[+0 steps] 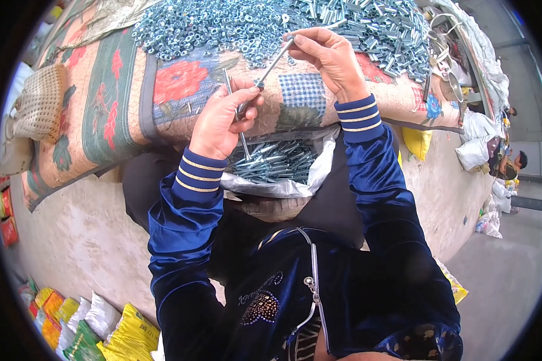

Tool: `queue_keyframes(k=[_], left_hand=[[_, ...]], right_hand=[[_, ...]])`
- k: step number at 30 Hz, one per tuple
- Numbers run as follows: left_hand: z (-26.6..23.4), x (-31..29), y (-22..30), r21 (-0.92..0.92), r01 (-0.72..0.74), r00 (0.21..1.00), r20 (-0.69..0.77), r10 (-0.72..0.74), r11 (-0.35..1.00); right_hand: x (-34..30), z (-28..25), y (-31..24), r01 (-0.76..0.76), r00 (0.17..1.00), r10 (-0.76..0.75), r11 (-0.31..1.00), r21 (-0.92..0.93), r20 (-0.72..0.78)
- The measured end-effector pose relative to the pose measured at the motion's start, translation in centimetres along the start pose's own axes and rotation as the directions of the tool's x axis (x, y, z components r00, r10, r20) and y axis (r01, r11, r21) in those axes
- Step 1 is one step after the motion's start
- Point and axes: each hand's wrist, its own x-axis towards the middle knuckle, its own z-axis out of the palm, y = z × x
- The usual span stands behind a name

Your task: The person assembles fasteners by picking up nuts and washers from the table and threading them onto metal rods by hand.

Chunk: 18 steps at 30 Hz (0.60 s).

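Note:
A long thin metal bolt (275, 62) slants between my two hands above the table edge. My left hand (221, 123) is closed round its lower end, where a small dark nut-like piece (259, 85) shows by the thumb. Another long bolt (245, 146) passes through the same hand, its ends sticking out above and below the fingers. My right hand (334, 60) pinches the slanting bolt's upper end between thumb and fingertips; a small piece there is partly hidden. Below the hands, a white plastic-lined container (319, 174) in my lap holds many assembled bolts (274, 162).
A heap of small nuts (205, 30) and a heap of metal sleeves (376, 33) lie on the patterned cloth (117, 90). At left stands a woven basket (42, 105). Colourful sacks (129, 337) lie on the floor. Further right, a person (512, 165) is visible.

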Motion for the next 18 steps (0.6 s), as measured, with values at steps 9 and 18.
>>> queue_keyframes(k=[9, 18], left_hand=[[1.5, -0.3, -0.1, 0.068, -0.077, 0.996, -0.034, 0.080, 0.995], [1.7, -0.1, -0.5, 0.208, -0.221, 0.962, -0.113, 0.247, 0.953]], right_hand=[[-0.6, -0.2, -0.8, -0.028, 0.999, 0.023, 0.993, 0.117, 0.046], [-3.0, 3.8, 1.3, -0.201, 0.970, 0.198, 0.980, 0.004, 0.143]])
